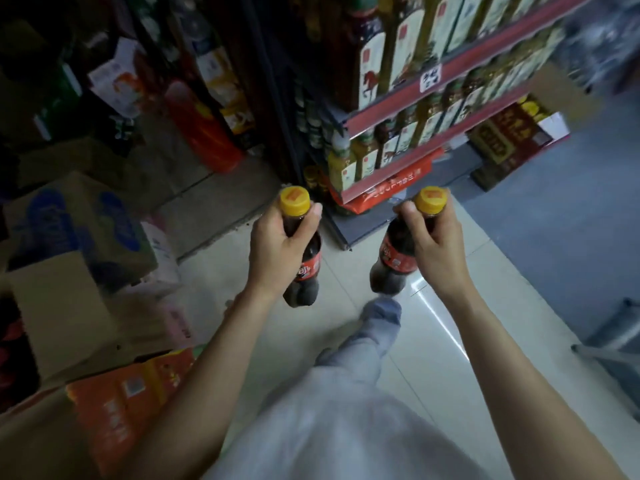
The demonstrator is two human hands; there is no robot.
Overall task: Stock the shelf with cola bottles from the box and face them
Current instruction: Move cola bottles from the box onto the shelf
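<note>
I hold two cola bottles upright over the tiled floor, each dark with a yellow cap and a red label. My left hand (277,251) grips the neck of the left cola bottle (306,271). My right hand (438,244) grips the neck of the right cola bottle (394,258). Both bottles hang in the air, about a bottle's length apart. Ahead and to the right stands a shelf unit (391,112) with red price rails, filled with yellow oil bottles. An open orange box (128,400) lies at the lower left.
Cardboard boxes (79,230) are stacked along the left side. A red package (204,133) leans against dark shelving at the back. Red cartons (509,143) sit on the floor at the shelf's right end. A metal frame (616,337) stands at the right edge. My leg and foot (374,327) point forward.
</note>
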